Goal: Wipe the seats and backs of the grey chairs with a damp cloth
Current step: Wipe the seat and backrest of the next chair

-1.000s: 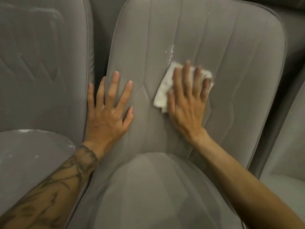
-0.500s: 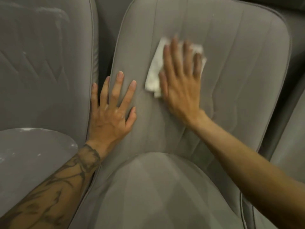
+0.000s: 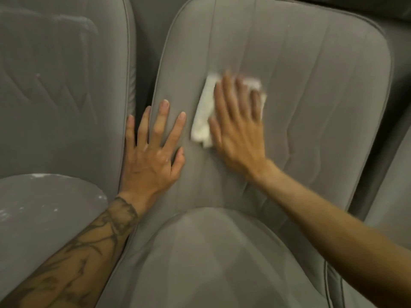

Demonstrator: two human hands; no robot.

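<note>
White cloth under right hand on chair back.

The middle grey chair's back is bearing a white cloth lying flat against it. The right hand is pressing on the cloth, while the left hand is resting spread just beside it.
</note>
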